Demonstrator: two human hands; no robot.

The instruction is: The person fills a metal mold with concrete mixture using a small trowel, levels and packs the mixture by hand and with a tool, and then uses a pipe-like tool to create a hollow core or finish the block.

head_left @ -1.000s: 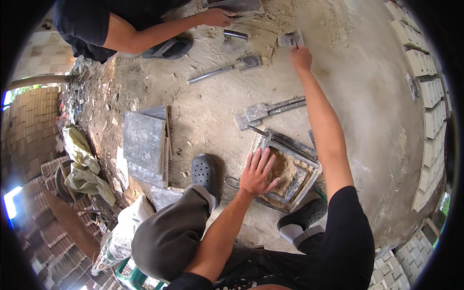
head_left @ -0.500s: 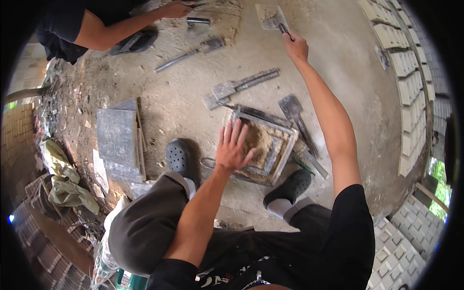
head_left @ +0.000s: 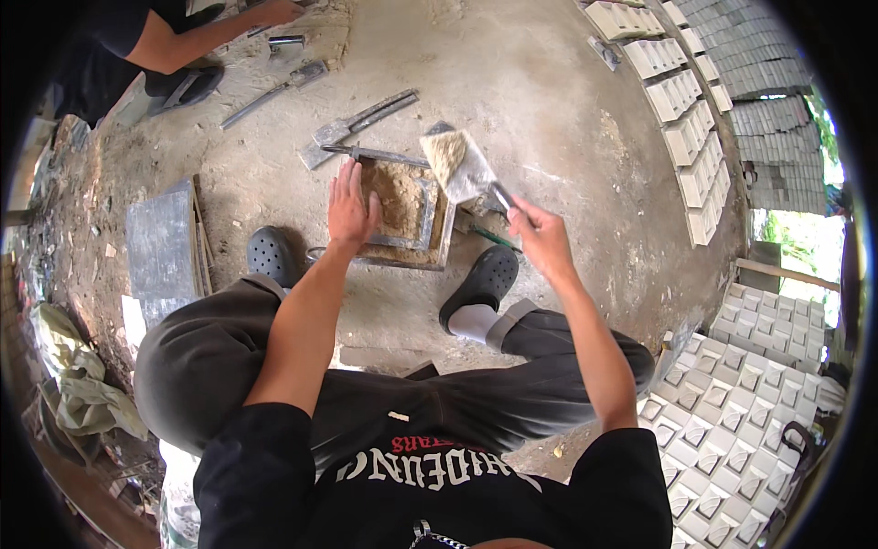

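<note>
My right hand (head_left: 541, 236) is wrapped round the dark handle of a trowel (head_left: 474, 174). A heap of pale, damp sandy mix (head_left: 446, 156) rides on its flat blade, which hangs over the far right corner of a rectangular metal mould (head_left: 447, 234) on the ground. More of the mix lies inside the mould around an inner metal frame (head_left: 427, 212). My left hand (head_left: 351, 210) rests with fingers stretched out along the mould's left side, holding nothing. The blade hides part of the mould's far right edge.
Beyond the mould lie a flat metal tool (head_left: 352, 125) and a long-handled scraper (head_left: 274, 91). Grey boards (head_left: 163, 240) are stacked at left. A co-worker's arm (head_left: 206, 38) reaches in at the far left. Rows of pale moulded blocks (head_left: 681, 142) line the right side.
My right hand has brought the loaded trowel back from the far right to above the mould. My left hand stays at the mould's left side. The whole view has shifted.
</note>
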